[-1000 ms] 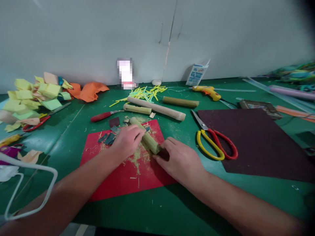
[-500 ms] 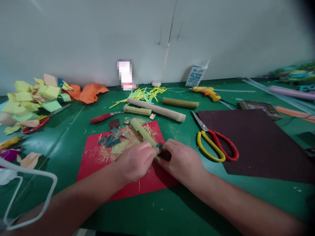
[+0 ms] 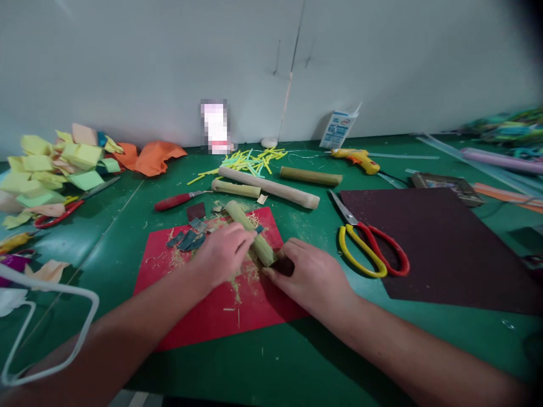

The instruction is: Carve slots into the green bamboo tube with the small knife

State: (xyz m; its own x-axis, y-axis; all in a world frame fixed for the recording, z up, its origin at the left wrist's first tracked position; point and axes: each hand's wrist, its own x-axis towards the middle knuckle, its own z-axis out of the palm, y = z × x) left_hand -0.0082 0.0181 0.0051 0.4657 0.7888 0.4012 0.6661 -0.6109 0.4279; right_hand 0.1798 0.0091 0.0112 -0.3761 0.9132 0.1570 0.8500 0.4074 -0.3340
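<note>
A pale green bamboo tube (image 3: pixel 264 249) lies slanted over a red sheet (image 3: pixel 203 325), with its far end pointing up and left. My right hand (image 3: pixel 311 274) grips the tube's near end between thumb and fingers. Pinched in my left hand (image 3: pixel 224 249) is a small dark blue piece of sandpaper (image 3: pixel 259 229), pressed on the middle of the tube. Several cut sandpaper pieces (image 3: pixel 186 240) and pale shavings with dust lie left of the tube. A red-handled carving tool (image 3: pixel 173 202) rests just beyond the sheet.
Behind are more bamboo sticks (image 3: pixel 271 188) and yellow paper strips (image 3: pixel 246 161). Red-and-yellow scissors (image 3: pixel 369 243) lie partly on a dark maroon sheet (image 3: pixel 441 249) to the right. A yellow glue gun (image 3: pixel 356 160) sits farther back. Folded papers (image 3: pixel 55 169) pile up at left.
My left hand has slid up and left along the bamboo tube with the sandpaper, away from my right hand. My right hand stays at the near end.
</note>
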